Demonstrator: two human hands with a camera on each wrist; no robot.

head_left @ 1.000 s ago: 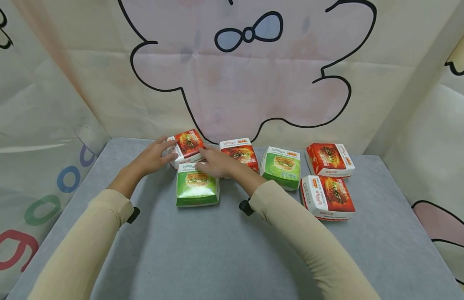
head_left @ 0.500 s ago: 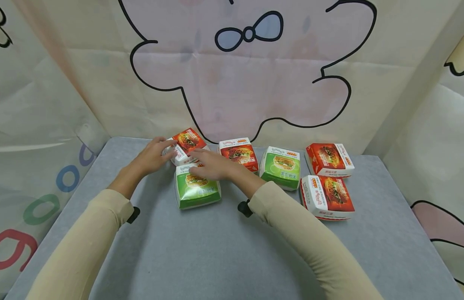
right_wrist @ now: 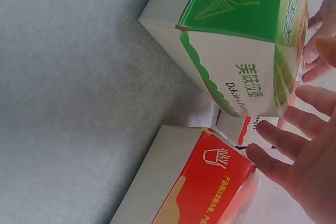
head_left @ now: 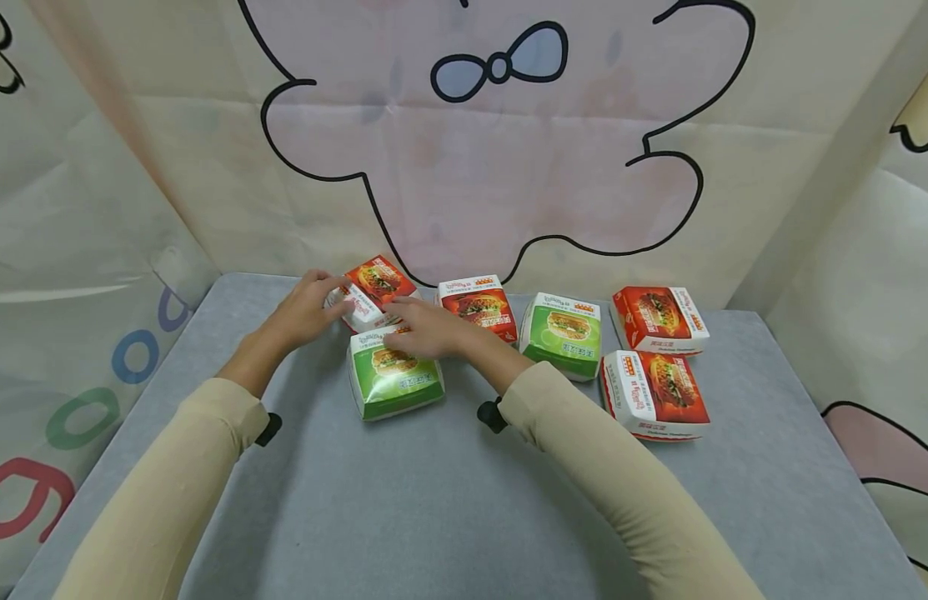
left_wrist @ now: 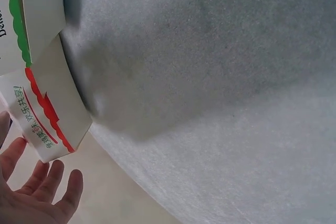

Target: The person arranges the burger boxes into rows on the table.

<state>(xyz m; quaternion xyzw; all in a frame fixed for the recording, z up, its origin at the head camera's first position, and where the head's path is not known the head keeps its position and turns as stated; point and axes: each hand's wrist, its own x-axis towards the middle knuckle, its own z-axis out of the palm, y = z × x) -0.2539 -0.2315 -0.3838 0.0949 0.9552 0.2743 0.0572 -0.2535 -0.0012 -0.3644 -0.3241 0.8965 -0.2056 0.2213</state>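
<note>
Toward the back left of the table lies a red-and-white burger box (head_left: pixel 381 282), turned at an angle. My left hand (head_left: pixel 304 312) is at its left side, fingers spread, with fingertips at the box's end (left_wrist: pixel 44 116) in the left wrist view. A green-and-white burger box (head_left: pixel 394 379) sits directly in front of the red one, also slightly turned. Over the place where these two boxes meet, my right hand (head_left: pixel 432 329) stretches its fingers leftward, covering part of both. In the right wrist view, that hand's fingers (right_wrist: pixel 283 137) are apart, beside the green box (right_wrist: pixel 231 11).
Just right of my right hand stands another red box (head_left: pixel 480 310), then a second green box (head_left: pixel 564 333). Two more red boxes (head_left: pixel 659 321) are at the right, one in front of the other. The grey cloth-covered table (head_left: pixel 403 517) meets a printed backdrop (head_left: pixel 479 183) behind.
The left red box and the front green box have both turned a little counterclockwise. My right hand has shifted slightly left, while the left hand has barely moved.
</note>
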